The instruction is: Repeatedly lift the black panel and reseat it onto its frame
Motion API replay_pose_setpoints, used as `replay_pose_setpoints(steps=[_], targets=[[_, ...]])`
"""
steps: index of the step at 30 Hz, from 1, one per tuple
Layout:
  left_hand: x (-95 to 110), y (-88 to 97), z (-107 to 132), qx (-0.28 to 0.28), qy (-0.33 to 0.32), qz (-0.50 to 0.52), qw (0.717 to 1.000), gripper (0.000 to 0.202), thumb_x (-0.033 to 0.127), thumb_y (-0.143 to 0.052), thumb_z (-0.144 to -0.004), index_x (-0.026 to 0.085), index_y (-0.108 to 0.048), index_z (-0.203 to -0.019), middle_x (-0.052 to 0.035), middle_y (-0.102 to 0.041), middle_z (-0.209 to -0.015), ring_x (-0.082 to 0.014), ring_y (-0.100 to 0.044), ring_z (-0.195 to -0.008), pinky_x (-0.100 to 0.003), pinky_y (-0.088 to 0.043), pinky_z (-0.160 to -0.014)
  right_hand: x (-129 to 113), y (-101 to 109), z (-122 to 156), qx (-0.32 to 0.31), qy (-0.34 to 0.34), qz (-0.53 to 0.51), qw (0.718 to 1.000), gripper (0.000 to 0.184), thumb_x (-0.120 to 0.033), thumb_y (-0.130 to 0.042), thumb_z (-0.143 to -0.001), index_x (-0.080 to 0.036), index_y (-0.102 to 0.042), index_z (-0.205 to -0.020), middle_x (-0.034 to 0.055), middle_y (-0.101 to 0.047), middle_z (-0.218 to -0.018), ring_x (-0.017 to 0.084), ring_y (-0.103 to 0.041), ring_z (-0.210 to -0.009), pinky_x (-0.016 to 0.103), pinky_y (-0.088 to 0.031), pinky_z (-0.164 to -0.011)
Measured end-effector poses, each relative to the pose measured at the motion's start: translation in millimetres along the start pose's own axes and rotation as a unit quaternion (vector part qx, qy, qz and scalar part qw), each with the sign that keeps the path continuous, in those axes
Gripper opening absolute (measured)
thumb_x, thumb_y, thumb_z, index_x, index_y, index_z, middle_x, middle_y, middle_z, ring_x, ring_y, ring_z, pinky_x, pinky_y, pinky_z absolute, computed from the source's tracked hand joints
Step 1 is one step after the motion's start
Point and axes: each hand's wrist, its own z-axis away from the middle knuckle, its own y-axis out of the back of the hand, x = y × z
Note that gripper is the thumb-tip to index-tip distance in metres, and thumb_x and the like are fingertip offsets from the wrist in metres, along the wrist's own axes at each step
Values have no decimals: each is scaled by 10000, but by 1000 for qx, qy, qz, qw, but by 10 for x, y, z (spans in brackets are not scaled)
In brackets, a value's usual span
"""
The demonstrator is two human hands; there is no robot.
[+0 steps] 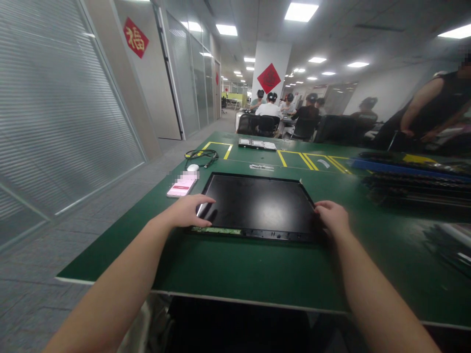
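Observation:
A black flat display panel (257, 201) lies screen up on the green table, a strip of green circuit board (217, 230) showing along its near edge. At its left edge is my left hand (187, 211), thumb and forefinger spread apart over the corner of the screen. My right hand (333, 215) has its fingers closed on the panel's right edge; some of those fingertips are hidden. A phone (182, 185) with a lit pink screen lies just beyond my left hand.
A coiled black cable (201, 157) and a white mouse-like object (193, 168) lie at the far left. Beyond the panel are small metal tools (261, 167) and a tray (256, 144). Stacked dark panels (412, 181) stand at the right; a person (430, 108) leans behind them.

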Motion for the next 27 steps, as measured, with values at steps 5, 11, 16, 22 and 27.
replay_pose_setpoints(steps=[5,11,16,22,27], targets=[[2,3,3,-1,0,-6,1000,701,526,-779,-659,260,-692,-1302,-80,-699,-1350,-335,-655,-1204,-404,-479,-1031,-26,10,15,0,-4,9,1000,283,-278,-599,-634,-229,-783,-844,54,-740,-769,234,-655,-748,340,-509,-650],[-26,-19,-6,14,7,-18,1000,676,611,-754,-684,243,-718,-1249,-94,-711,-1332,-346,-657,-1198,-409,-496,-1002,-40,5,36,-3,6,14,1000,261,-269,-586,-655,-235,-778,-828,48,-750,-792,230,-665,-781,330,-501,-681],[-16,-108,-57,71,42,-33,996,541,614,-553,-865,225,-730,-1198,-118,-731,-1268,-350,-684,-1125,-444,-513,-950,-36,6,46,0,21,26,999,239,-293,-583,-677,-240,-773,-812,47,-750,-788,230,-661,-771,331,-488,-675],[-72,-174,-101,118,56,-22,991,429,494,-522,-883,213,-733,-1129,-128,-709,-1260,-328,-673,-1124,-437,-520,-957,-29,-6,45,3,34,35,999,219,-298,-575,-706,-249,-771,-794,39,-759,-801,224,-663,-778,329,-470,-691],[-174,-260,-152,145,91,-6,985,496,445,-555,-821,133,-696,-1179,-184,-678,-1272,-349,-624,-1204,-469,-456,-1068,-15,-35,36,-4,34,35,999,246,-292,-556,-736,-235,-775,-833,38,-767,-825,223,-673,-804,318,-468,-701]])
